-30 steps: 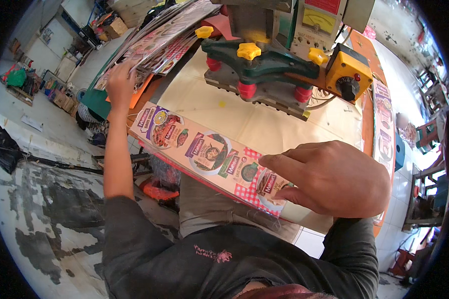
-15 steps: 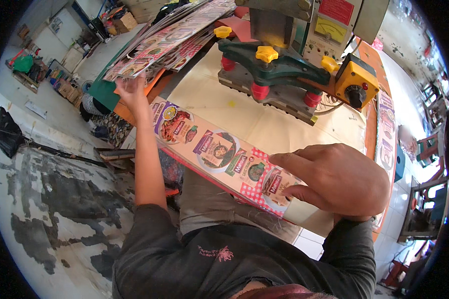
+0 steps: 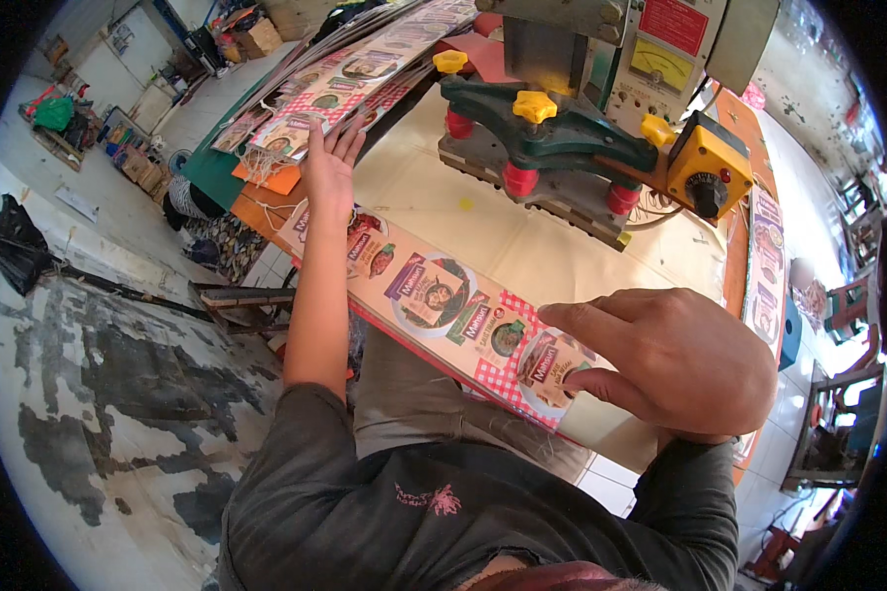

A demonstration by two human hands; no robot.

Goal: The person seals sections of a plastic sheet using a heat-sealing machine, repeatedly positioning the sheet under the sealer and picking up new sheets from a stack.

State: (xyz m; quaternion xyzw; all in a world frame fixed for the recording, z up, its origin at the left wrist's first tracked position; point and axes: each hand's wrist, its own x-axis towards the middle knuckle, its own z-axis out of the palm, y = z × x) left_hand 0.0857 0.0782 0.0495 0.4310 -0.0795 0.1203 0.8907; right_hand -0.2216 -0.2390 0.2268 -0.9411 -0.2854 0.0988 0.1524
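Note:
My left hand (image 3: 329, 172) is raised at the near end of a pile of long printed strips (image 3: 365, 64), palm partly showing and fingers spread. Across the table edge in front of me lies another printed strip (image 3: 439, 295) with food pictures and a red checked pattern; my left forearm crosses above its left end. Over its right end is my right hand (image 3: 670, 360), thumb and forefinger apart with the printed surface showing between them. The other right fingers are hidden beneath the hand.
A press with a dark green frame (image 3: 552, 128), yellow knobs and red spacers stands beyond the strip on a pale board (image 3: 404, 163). At its right hangs a yellow control box (image 3: 705, 167) with a black dial. More printed strips (image 3: 764, 261) lie along the right table edge.
My left hand has moved right and spread its fingers, away from the end of the piled strips it was touching. The right hand stays almost where it was.

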